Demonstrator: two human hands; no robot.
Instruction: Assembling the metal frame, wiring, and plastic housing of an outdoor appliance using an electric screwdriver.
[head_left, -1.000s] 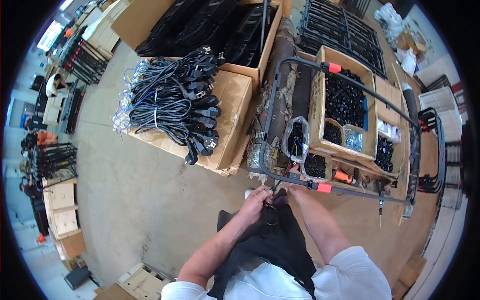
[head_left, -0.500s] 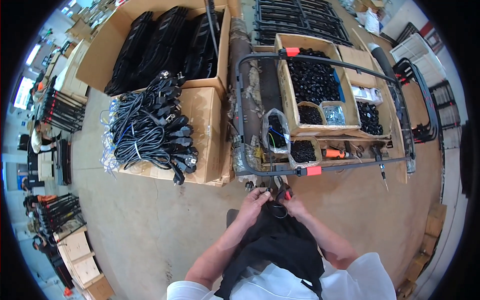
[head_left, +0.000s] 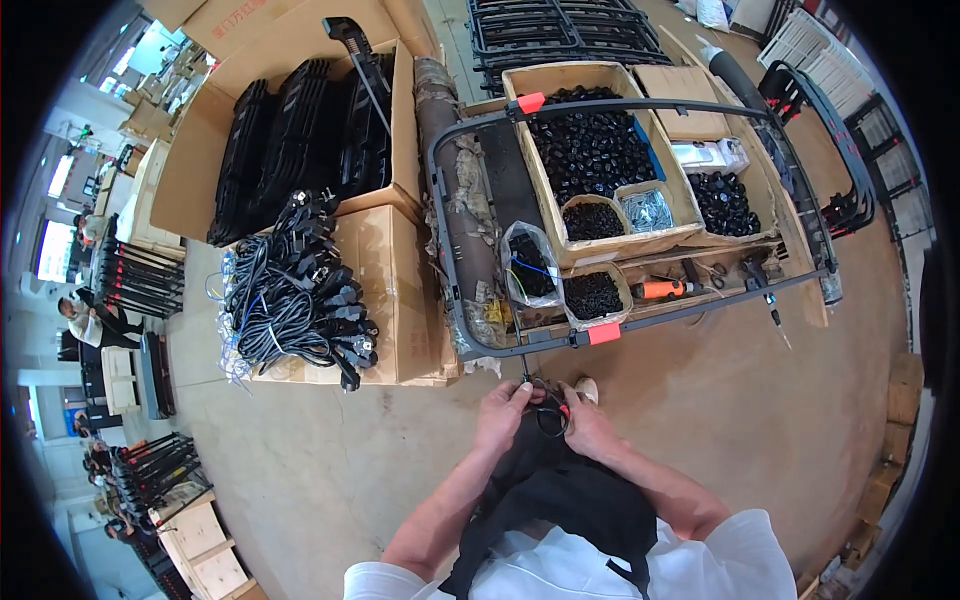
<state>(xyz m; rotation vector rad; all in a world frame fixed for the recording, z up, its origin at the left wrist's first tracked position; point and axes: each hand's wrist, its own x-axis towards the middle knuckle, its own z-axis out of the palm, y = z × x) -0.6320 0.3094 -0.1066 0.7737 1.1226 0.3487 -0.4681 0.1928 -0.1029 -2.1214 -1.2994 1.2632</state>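
Observation:
My left hand [head_left: 505, 410] is closed, pinching a black cable [head_left: 526, 366] between thumb and fingers just below the near edge of a black rectangular tube frame [head_left: 530, 347]. The cable runs up to the frame's near bar; its lower part curls in a loop [head_left: 551, 424] between my hands. My right hand [head_left: 592, 428] is wrapped round pliers [head_left: 565, 409] with a red part showing; their jaws lie close to the cable by my left fingertips, partly hidden. The frame carries red pieces on its bars and rests over the bench.
A wooden box [head_left: 560, 215] of black plastic knobs stands inside the frame, near small tubs of screws [head_left: 593, 295] and an orange-handled tool [head_left: 662, 289]. At left, bundled plug cables [head_left: 290, 300] lie on a cardboard box [head_left: 372, 265], before a carton of black parts [head_left: 405, 150].
The view has shifted, so the bench appears further left and higher. My right hand has brought the pliers lower and closer to my left fingers, which still pinch the cable.

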